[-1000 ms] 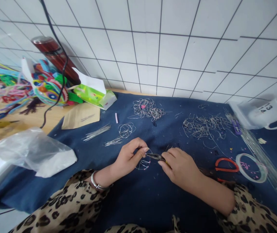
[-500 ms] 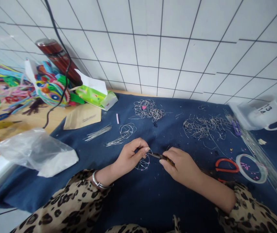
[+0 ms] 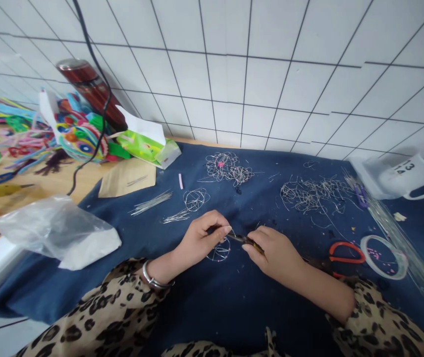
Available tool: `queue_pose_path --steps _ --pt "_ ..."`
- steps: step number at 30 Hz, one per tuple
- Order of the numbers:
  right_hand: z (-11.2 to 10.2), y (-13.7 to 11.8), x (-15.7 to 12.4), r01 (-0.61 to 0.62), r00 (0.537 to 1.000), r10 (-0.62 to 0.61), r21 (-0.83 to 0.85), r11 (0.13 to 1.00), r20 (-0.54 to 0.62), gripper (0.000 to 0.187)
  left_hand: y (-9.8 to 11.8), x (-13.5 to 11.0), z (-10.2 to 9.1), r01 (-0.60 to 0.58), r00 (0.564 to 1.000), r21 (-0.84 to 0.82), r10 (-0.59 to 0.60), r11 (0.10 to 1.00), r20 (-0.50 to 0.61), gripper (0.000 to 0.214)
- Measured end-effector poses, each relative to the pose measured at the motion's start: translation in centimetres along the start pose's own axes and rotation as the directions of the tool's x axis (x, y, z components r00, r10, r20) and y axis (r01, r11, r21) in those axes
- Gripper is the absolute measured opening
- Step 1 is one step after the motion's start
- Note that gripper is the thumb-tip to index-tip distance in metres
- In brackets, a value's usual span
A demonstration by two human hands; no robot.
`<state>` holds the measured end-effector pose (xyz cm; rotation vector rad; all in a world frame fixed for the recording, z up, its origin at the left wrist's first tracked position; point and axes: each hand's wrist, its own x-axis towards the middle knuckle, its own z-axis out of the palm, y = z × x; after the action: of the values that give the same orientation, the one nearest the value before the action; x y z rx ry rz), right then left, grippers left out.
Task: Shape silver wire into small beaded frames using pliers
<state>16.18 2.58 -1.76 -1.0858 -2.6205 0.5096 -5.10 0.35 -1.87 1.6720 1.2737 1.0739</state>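
Note:
Between thumb and fingers, my left hand (image 3: 206, 233) pinches a round wire piece (image 3: 219, 252) with small pink beads, which hangs below the fingertips. My right hand (image 3: 273, 250) is closed around a pair of pliers (image 3: 247, 241) with dark jaws and partly yellowish handles. The jaws reach left to the wire beside my left thumb; the exact spot they touch is hidden. Just beyond my left hand lie a loose wire ring shape (image 3: 196, 199) and a small bundle of short wires (image 3: 177, 216) on the dark blue cloth (image 3: 204, 307).
Tangled wire (image 3: 310, 194) lies at the right, near red-handled scissors (image 3: 346, 253) and a clear ring-shaped dish (image 3: 384, 257) with pink beads. Long straight wires run along the right side. A plastic bag (image 3: 56, 228) and red thermos (image 3: 89, 89) stand left. A white mug (image 3: 420, 173) is far right.
Both hands stay in nearly the same place. The pliers have tilted slightly, and my right hand has shifted a little left. The rest of the table looks the same.

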Motion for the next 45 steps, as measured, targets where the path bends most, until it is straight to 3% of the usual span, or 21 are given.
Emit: queue_pose_path --steps 8,15,20,27,37,45 --pt "0.1 0.1 0.0 0.005 1.0 -0.005 -0.046 0.999 -0.008 0.021 -0.1 0.1 -0.3 0.177 0.981 -0.22 -0.155 0.959 0.117 0.014" --pt "-0.2 0.3 0.1 -0.018 1.0 0.018 -0.008 1.0 0.012 0.021 -0.2 0.2 -0.4 0.237 0.962 -0.306 -0.179 0.922 0.205 0.016" --pt "-0.2 0.3 0.1 -0.047 0.998 0.046 0.024 0.999 0.034 0.021 0.0 -0.2 -1.0 0.239 0.959 -0.233 -0.191 0.943 0.211 0.017" --pt "-0.4 0.2 0.1 -0.06 0.997 0.057 0.063 0.996 0.044 0.019 0.0 -0.7 -1.0 0.107 0.984 -0.109 -0.089 0.988 0.154 0.015" --pt "-0.3 0.4 0.0 -0.062 0.998 0.059 0.107 0.992 0.03 0.017 0.4 -1.2 -0.6 0.292 0.955 -0.252 -0.265 0.923 0.134 0.015" --pt "0.0 0.3 0.1 -0.033 0.999 0.033 0.137 0.99 0.001 0.017 0.2 -1.4 -0.4 0.366 0.93 -0.349 -0.326 0.863 0.17 0.018"
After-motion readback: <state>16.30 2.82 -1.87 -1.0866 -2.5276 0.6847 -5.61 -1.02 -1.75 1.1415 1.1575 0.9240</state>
